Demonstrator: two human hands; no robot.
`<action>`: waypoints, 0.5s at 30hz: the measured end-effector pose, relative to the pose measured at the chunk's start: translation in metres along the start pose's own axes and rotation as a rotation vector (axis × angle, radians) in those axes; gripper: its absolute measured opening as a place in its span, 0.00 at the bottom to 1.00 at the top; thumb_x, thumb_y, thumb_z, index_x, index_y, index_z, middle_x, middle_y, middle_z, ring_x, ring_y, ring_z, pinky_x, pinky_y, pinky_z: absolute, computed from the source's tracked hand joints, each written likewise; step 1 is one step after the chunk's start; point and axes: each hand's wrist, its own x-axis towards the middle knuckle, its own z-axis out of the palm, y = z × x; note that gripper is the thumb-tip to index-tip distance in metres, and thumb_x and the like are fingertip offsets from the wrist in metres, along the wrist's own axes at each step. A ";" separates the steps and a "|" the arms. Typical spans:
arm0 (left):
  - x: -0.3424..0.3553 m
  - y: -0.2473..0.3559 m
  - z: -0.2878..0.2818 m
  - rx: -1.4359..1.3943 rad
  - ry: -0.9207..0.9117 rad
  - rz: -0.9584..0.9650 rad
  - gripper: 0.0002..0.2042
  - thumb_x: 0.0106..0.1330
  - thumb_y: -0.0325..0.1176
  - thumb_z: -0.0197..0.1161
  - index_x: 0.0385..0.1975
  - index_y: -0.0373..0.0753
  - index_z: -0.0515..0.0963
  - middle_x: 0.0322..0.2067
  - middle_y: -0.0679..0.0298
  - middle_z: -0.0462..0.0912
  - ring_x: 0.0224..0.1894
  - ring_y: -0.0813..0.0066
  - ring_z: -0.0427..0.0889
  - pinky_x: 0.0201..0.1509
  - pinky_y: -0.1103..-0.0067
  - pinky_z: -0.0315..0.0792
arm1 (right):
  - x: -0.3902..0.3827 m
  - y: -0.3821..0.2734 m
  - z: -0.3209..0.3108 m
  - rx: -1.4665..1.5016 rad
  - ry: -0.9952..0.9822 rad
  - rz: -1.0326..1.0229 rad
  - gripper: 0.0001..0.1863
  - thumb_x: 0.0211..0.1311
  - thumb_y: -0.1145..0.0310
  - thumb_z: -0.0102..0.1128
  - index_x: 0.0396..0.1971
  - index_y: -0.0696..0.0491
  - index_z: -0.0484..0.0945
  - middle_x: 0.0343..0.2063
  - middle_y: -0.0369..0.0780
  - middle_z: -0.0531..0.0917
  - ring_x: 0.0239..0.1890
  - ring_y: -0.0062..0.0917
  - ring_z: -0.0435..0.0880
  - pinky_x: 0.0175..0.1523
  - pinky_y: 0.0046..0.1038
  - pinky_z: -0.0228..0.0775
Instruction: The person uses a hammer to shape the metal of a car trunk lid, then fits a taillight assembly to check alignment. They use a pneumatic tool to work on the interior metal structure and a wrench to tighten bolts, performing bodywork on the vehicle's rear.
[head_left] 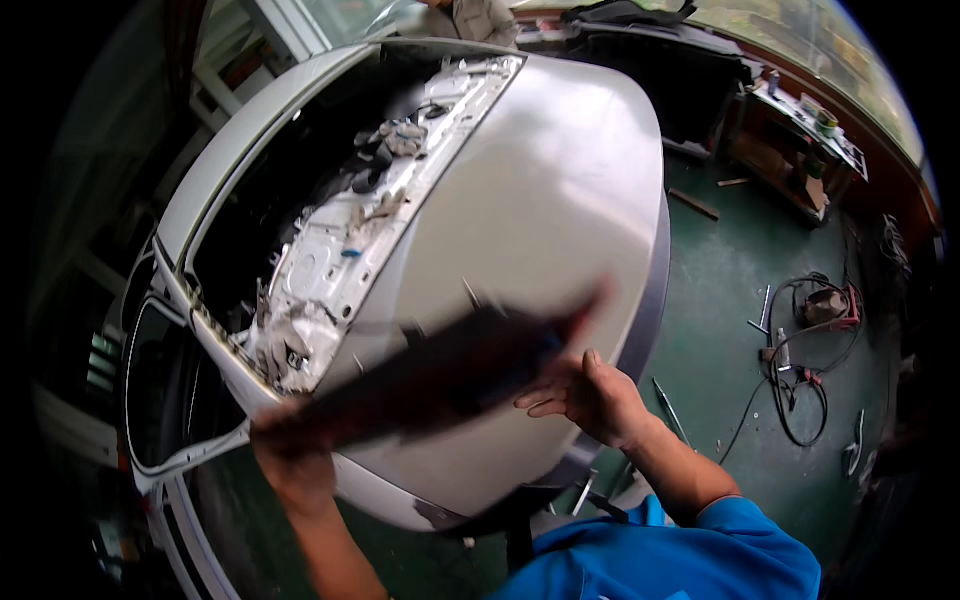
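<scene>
A long dark red and black car tail light (pixel 440 385), smeared by motion, is held up over the car's silver trunk lid (pixel 540 190). My left hand (pixel 297 462) is closed round its left end. Below the light's right end is my right hand (pixel 590 398), with thumb raised and fingers stretched apart. Whether those fingertips touch the light, I cannot tell. Short studs stick out from the light's upper side. Beyond the lid, the rear window opening shows a bare metal shelf (pixel 375 225) with crumpled rags (pixel 402 138) and loose bits on it.
On the green floor (pixel 715 290) to the right lie a coiled black cable (pixel 800 440), a red machine (pixel 832 303) and scattered tools. A workbench (pixel 815 130) stands at far right. Another person (pixel 470 22) is behind the car. A dark bumper (pixel 650 320) rims the trunk.
</scene>
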 end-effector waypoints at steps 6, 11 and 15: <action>-0.132 0.068 0.165 -0.240 -0.220 -0.489 0.21 0.47 0.17 0.77 0.43 0.31 0.78 0.43 0.38 0.82 0.49 0.45 0.84 0.51 0.60 0.81 | -0.068 -0.029 -0.083 0.149 -0.277 0.436 0.47 0.70 0.34 0.44 0.68 0.65 0.59 0.62 0.55 0.72 0.61 0.40 0.76 0.63 0.36 0.70; -0.167 0.067 0.235 -0.320 -0.454 -0.731 0.21 0.49 0.13 0.73 0.45 0.31 0.81 0.48 0.46 0.83 0.54 0.54 0.82 0.57 0.67 0.78 | -0.124 -0.016 -0.136 0.109 -0.327 0.648 0.44 0.66 0.40 0.56 0.66 0.65 0.62 0.56 0.55 0.77 0.55 0.41 0.82 0.59 0.36 0.73; -0.208 0.039 0.255 -0.239 -0.538 -0.942 0.19 0.52 0.16 0.73 0.46 0.33 0.81 0.49 0.51 0.83 0.54 0.64 0.82 0.57 0.72 0.76 | -0.150 -0.002 -0.159 0.271 -0.217 0.589 0.31 0.71 0.53 0.58 0.62 0.63 0.67 0.47 0.50 0.83 0.48 0.34 0.85 0.51 0.33 0.77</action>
